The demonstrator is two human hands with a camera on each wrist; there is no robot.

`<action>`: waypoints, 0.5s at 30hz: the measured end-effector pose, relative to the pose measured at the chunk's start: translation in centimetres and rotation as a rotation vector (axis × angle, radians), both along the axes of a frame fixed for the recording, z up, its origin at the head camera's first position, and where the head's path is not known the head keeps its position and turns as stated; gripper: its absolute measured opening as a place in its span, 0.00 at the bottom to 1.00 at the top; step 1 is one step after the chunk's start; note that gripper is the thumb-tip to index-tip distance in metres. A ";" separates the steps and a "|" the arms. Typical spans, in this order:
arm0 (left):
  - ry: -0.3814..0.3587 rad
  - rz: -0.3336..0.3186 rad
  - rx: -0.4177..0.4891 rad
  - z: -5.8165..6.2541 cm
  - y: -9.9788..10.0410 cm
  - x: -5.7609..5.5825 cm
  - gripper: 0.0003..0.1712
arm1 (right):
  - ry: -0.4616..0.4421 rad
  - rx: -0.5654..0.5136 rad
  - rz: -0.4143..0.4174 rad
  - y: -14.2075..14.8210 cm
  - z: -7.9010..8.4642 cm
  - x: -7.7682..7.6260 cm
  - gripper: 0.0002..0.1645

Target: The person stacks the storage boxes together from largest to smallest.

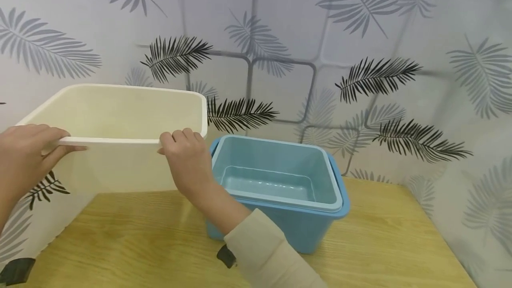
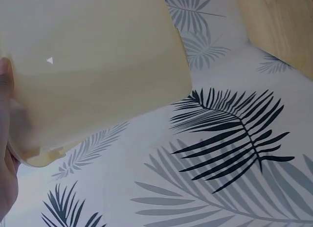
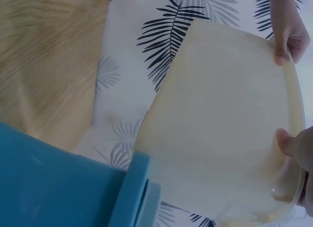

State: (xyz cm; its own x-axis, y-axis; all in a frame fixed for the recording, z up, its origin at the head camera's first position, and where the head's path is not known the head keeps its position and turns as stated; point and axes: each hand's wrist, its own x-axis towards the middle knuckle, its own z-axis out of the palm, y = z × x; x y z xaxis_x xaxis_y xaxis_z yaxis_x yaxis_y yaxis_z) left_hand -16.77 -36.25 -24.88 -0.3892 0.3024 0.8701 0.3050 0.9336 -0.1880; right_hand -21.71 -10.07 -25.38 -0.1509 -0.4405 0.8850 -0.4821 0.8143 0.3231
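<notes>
A cream plastic storage bin is held up over the left part of the table, its open top facing up. My left hand pinches the near rim toward its left end, with the thumb below the edge. Near the right corner, my right hand grips the same rim, fingers curled over it. In the right wrist view, both thumbs press on the bin's outer wall. To the right, a light blue bin sits nested inside a darker blue bin on the table.
The wooden table carries the nested blue bins. Behind it and along both sides hangs a pale covering printed with leaves. The cream bin's right corner is close to the blue bins' left rim.
</notes>
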 end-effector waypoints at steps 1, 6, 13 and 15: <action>0.001 0.004 0.000 0.3 0.2 0.0 0.45 | -0.001 -0.003 -0.001 0.1 0.1 0.0 0.14; -0.003 0.017 0.013 1.2 1.2 0.2 0.45 | 0.010 -0.025 -0.010 0.6 1.1 0.1 0.14; -0.012 0.003 0.018 1.9 2.5 0.0 0.43 | 0.035 -0.066 0.000 1.7 1.8 -0.1 0.17; 0.021 -0.020 0.022 2.0 3.0 -0.2 0.42 | 0.033 -0.072 0.008 2.0 1.9 -0.2 0.17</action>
